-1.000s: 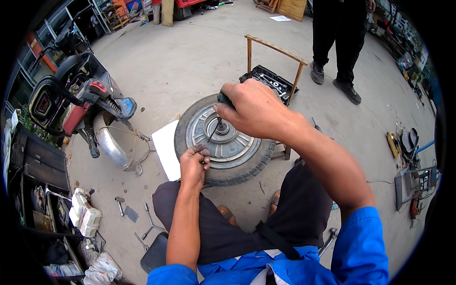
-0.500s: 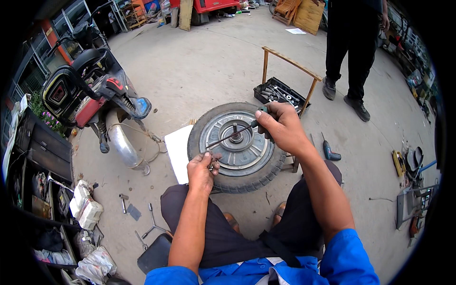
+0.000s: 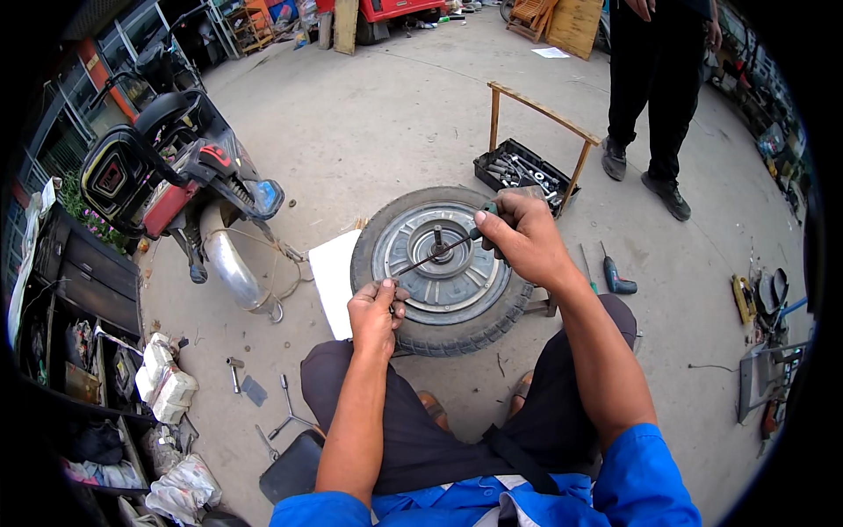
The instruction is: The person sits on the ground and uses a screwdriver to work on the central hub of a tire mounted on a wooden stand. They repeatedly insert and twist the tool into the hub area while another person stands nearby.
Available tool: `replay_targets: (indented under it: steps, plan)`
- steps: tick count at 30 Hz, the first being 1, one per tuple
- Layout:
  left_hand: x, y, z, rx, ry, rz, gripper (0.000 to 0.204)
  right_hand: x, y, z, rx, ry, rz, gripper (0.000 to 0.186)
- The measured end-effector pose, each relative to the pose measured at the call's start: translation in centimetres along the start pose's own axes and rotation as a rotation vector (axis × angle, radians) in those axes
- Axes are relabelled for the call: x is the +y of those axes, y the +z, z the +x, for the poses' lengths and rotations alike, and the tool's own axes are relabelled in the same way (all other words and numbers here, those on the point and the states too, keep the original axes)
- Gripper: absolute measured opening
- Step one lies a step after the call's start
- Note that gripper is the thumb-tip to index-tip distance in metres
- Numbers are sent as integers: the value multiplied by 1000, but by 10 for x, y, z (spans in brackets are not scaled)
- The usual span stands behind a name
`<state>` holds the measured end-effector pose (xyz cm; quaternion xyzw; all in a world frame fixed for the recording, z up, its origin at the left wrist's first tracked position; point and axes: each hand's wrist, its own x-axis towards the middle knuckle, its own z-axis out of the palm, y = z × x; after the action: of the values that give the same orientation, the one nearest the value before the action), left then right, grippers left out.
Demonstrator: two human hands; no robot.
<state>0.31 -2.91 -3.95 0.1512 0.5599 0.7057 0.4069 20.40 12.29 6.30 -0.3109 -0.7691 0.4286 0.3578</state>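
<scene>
My right hand point(image 3: 527, 237) is closed round the dark green handle of a screwdriver point(image 3: 435, 256), whose thin shaft slants down-left across the wheel. At the shaft's far end, the fingers of my left hand point(image 3: 376, 318) are pinched together; anything between them is too small to make out. Below both hands, between my knees, a wheel point(image 3: 443, 335) with a black tyre and a grey metal hub lies on its side. A threaded axle point(image 3: 438, 235) stands up from the hub's middle. Something under the wheel props it up, mostly hidden.
Beyond the wheel is a black toolbox point(image 3: 527, 172) with a wooden handle frame. A person point(image 3: 652, 105) stands behind it. A drill-like tool point(image 3: 619, 277) lies to the right, a three-armed wrench point(image 3: 290, 411) to the left. An electric scooter point(image 3: 189, 180) stands far left, near cluttered shelves point(image 3: 97, 351).
The view has shifted slightly, and the screwdriver stays between my two hands in nearly the same pose. A hand of the standing person now shows at the top edge.
</scene>
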Motion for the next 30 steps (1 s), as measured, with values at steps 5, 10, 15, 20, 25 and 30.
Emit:
replay_targets:
  steps: [5,10,15,20,25,30]
  plan:
    - [-4,4,-2,-59,177,151,17,-3,-1,1,4,-9,-6,32]
    - [-12,3,1,-53,316,347,15,-7,-4,2,1,-29,-52,32]
    - [-18,2,2,60,510,597,13,-14,0,-2,5,-79,-65,34]
    - [-16,2,0,57,561,678,14,-19,1,-3,-16,-81,-90,34]
    - [-12,4,-4,66,588,744,12,-18,3,-3,-13,-98,-118,33]
    - [-7,6,-7,91,785,910,14,-36,-2,-5,-112,-145,-273,28]
